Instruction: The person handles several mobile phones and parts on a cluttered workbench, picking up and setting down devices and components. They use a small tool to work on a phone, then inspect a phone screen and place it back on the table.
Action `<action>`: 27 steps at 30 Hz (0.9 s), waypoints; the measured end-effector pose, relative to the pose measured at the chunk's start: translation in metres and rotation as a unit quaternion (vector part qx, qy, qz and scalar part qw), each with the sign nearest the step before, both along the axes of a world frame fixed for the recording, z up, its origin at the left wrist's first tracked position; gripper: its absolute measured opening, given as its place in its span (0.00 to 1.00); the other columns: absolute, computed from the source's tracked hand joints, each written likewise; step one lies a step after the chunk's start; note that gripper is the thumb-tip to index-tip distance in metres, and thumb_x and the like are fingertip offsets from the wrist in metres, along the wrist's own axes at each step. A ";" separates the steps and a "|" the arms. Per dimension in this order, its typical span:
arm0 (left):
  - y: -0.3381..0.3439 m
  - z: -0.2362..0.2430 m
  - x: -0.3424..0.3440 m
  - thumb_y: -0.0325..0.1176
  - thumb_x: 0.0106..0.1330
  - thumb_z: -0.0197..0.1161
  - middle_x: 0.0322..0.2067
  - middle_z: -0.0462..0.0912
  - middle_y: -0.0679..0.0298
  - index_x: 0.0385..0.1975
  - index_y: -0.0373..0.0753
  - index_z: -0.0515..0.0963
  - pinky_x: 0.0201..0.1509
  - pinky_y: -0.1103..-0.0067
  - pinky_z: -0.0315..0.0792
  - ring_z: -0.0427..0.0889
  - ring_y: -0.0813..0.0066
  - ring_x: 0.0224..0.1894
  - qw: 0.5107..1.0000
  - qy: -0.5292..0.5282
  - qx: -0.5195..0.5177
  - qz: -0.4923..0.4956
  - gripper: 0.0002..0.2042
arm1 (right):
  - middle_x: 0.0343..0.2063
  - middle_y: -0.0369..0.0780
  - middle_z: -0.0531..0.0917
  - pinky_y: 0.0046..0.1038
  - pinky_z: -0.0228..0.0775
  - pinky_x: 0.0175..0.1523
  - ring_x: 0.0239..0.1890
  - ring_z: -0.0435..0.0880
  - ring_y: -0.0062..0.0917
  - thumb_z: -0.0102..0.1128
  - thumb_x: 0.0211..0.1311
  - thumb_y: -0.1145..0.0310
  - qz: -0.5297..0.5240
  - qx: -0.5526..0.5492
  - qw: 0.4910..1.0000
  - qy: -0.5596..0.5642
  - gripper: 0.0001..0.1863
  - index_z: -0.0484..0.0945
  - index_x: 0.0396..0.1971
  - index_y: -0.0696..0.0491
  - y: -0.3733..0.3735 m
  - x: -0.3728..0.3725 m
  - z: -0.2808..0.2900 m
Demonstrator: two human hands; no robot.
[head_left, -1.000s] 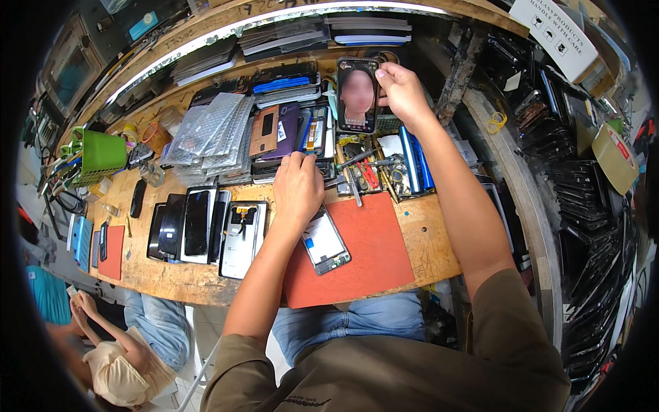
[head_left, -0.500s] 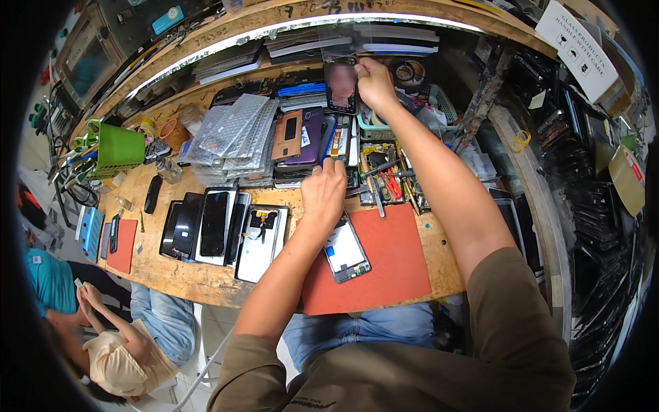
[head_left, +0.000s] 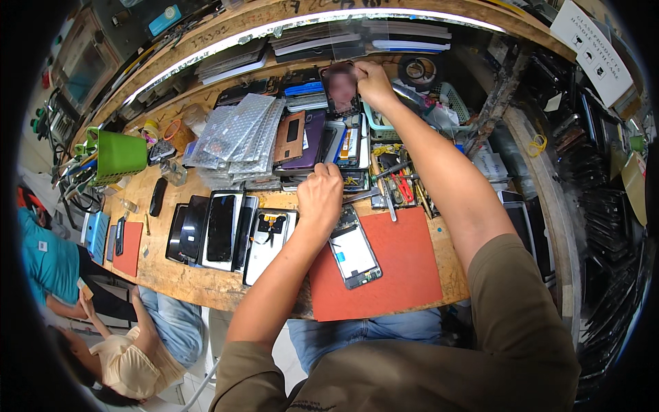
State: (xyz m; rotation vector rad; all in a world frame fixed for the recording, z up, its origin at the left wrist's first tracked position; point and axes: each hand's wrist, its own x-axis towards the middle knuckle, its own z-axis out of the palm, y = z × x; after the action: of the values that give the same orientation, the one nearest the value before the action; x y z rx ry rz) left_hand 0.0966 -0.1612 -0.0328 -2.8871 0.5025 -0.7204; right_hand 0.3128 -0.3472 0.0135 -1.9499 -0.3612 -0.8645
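My right hand (head_left: 375,85) reaches to the far side of the bench, fingers closed at the edge of a smartphone (head_left: 341,93) that stands upright with a picture on its screen. My left hand (head_left: 320,197) is closed, knuckles up, just in front of the stacked phones; whatever its fingers hold is hidden. Below it lies an opened phone or small tablet frame (head_left: 354,250), its white inner panel and circuit board bare. The frame rests tilted on a red mat (head_left: 408,268), its upper end close to my left wrist.
Left of the mat lie several dark screens (head_left: 221,226) and an opened white tablet back (head_left: 266,250). Behind are bubble-wrap sleeves (head_left: 237,137), a purple phone back (head_left: 312,137), a tool tray (head_left: 395,182) and a mint basket (head_left: 453,103). A green basket (head_left: 120,154) stands left; two people sit beyond.
Things appear slightly farther right and lower as the view shifts. Both my hands keep nearly the same places. At the left, the seated person in the cream top has shifted and more of the head shows.
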 end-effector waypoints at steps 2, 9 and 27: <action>-0.004 -0.002 0.002 0.24 0.59 0.64 0.36 0.84 0.56 0.41 0.33 0.79 0.32 0.75 0.83 0.90 0.66 0.34 0.999 0.030 -0.019 0.015 0.10 | 0.39 0.51 0.87 0.36 0.73 0.53 0.45 0.86 0.39 0.60 0.73 0.68 -0.011 0.017 1.000 0.022 0.13 0.84 0.46 0.62 0.001 0.002 0.000; -0.017 0.003 0.002 0.31 0.66 0.66 0.36 0.81 0.56 0.46 0.34 0.78 0.32 0.69 0.82 0.89 0.59 0.34 0.996 0.011 -0.087 0.034 0.12 | 0.34 0.45 0.88 0.31 0.75 0.46 0.36 0.85 0.28 0.60 0.73 0.70 0.009 0.040 0.994 0.097 0.10 0.84 0.43 0.62 0.007 -0.002 0.002; 0.094 -0.020 -0.245 0.22 0.65 0.66 0.28 0.79 0.55 0.32 0.35 0.79 0.33 0.65 0.72 0.78 0.54 0.28 0.892 0.036 -0.448 -0.046 0.02 | 0.44 0.44 0.89 0.28 0.76 0.55 0.49 0.87 0.26 0.62 0.73 0.67 0.088 0.035 0.985 0.145 0.15 0.82 0.53 0.60 -0.051 -0.109 -0.011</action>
State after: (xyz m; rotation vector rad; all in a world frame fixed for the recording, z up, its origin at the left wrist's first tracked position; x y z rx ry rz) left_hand -0.1482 -0.0672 -0.0529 -3.7679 0.3753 -1.0940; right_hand 0.2034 -0.3985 0.0029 -1.9121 -0.3185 -0.4649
